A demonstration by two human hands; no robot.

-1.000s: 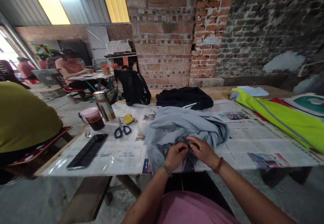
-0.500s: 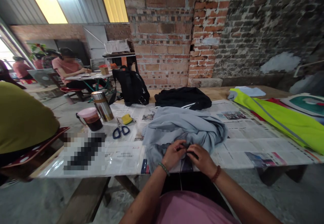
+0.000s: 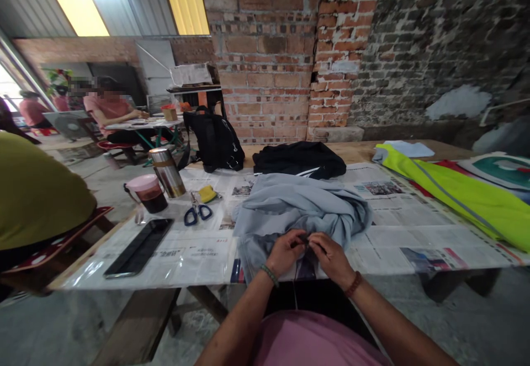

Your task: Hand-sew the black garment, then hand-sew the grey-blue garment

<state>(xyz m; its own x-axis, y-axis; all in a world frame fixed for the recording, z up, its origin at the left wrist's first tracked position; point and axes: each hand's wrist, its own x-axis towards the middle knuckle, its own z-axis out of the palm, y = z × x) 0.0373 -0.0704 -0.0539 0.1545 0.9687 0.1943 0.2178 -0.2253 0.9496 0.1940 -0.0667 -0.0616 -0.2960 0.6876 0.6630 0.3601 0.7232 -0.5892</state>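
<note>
A bunched grey-blue cloth garment lies on the newspaper-covered table in front of me. At its near edge my left hand is closed, its fingertips pinching a dark edge of the garment. My right hand is closed too, thumb and fingertips together close beside the left ones. What lies between the right fingertips is too small to make out. A thin pale thread hangs below the hands over my dark lap.
Left on the table are a phone, blue-handled scissors, a yellow item, a pink-lidded cup and a steel flask. Behind lie a black backpack and black clothing. A neon vest and iron sit right.
My right hand's fingers have drawn together and turned slightly at the garment's edge, close to the left fingertips. The left hand has barely moved. The garment lies as before.
</note>
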